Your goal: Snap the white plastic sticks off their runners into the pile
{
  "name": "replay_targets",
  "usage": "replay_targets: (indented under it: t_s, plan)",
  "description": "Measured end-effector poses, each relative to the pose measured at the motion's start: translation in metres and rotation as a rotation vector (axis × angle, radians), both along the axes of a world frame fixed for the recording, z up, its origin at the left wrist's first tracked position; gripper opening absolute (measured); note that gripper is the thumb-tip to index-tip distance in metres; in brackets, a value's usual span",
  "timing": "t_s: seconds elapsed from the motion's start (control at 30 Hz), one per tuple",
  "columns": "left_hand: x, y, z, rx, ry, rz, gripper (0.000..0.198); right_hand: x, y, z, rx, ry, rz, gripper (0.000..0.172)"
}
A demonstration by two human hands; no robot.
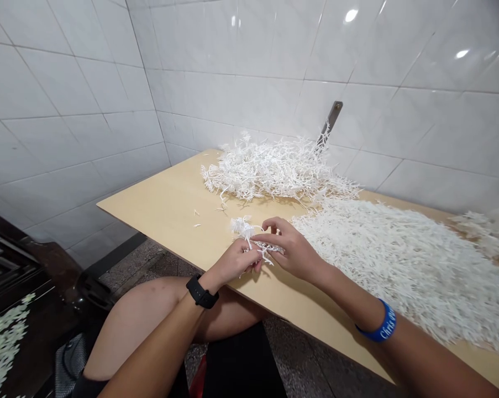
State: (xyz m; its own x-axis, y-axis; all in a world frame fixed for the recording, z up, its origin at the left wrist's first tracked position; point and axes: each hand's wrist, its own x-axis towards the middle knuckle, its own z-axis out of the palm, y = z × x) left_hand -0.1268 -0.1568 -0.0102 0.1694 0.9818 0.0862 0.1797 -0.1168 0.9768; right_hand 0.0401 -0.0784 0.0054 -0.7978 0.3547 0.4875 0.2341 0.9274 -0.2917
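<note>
My left hand (235, 262), below a black wristband, is closed around a small white branching sprig (244, 228) above the table's front edge. The sprig's bushy end sticks up past the fingers, and thin strands hang out below. My right hand (288, 247), with a blue band on the forearm, is at the sprig's right side, its fingers curled and the thumb and fingertips near the strands. Whether they grip a strand is too small to tell. A heap of white branching pieces (269, 168) lies behind the hands.
A wide pile of short white pieces (402, 260) covers the right of the wooden table (162, 204). A metal strip (334, 117) leans at the tiled wall. Dark furniture (54, 265) and pale flowers (3, 337) are at the left. Small scraps lie left of the hands.
</note>
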Motion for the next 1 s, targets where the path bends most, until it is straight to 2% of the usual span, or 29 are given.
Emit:
replay_targets:
  t_s: [0.13, 0.23, 0.4, 0.47, 0.53, 0.6, 0.63, 0.73, 0.83, 0.9, 1.0]
  plan:
    - [0.000, 0.000, 0.000, 0.013, 0.019, -0.014, 0.033, -0.001, 0.001, -0.007, 0.011, 0.014, 0.031, 0.037]
    - [0.001, 0.001, -0.002, -0.001, 0.013, 0.039, 0.034, -0.002, 0.000, -0.008, -0.029, 0.027, 0.003, 0.035]
    - [0.003, 0.003, -0.009, 0.089, -0.048, 0.205, 0.031, -0.005, -0.003, -0.002, -0.354, 0.109, -0.047, 0.027]
    - [0.003, 0.004, -0.011, 0.139, -0.104, 0.207, 0.045, -0.006, -0.003, 0.003, -0.491, 0.133, -0.046, 0.026]
    - [0.002, 0.004, -0.012, 0.180, -0.143, 0.159, 0.067, -0.006, -0.003, 0.009, -0.614, 0.150, -0.044, 0.024]
    - [0.002, 0.005, -0.013, 0.224, -0.106, 0.122, 0.085, -0.004, -0.002, 0.015, -0.764, 0.136, -0.025, 0.021]
    - [0.002, 0.006, -0.013, 0.242, -0.071, 0.123, 0.088, -0.003, -0.002, 0.017, -0.846, 0.110, -0.003, 0.019]
    - [0.002, 0.006, -0.013, 0.202, -0.076, 0.094, 0.079, 0.000, -0.007, 0.025, -1.037, 0.003, 0.057, 0.023]
    - [0.002, 0.005, -0.010, 0.124, -0.124, 0.026, 0.068, -0.002, -0.016, 0.026, -1.133, -0.088, 0.070, 0.026]
    - [0.002, 0.004, -0.008, 0.099, -0.094, 0.020, 0.062, -0.006, -0.021, 0.024, -1.151, -0.121, 0.065, 0.025]
    - [0.003, 0.002, -0.007, 0.055, -0.102, 0.015, 0.058, -0.012, -0.024, 0.013, -1.096, -0.109, 0.067, 0.030]
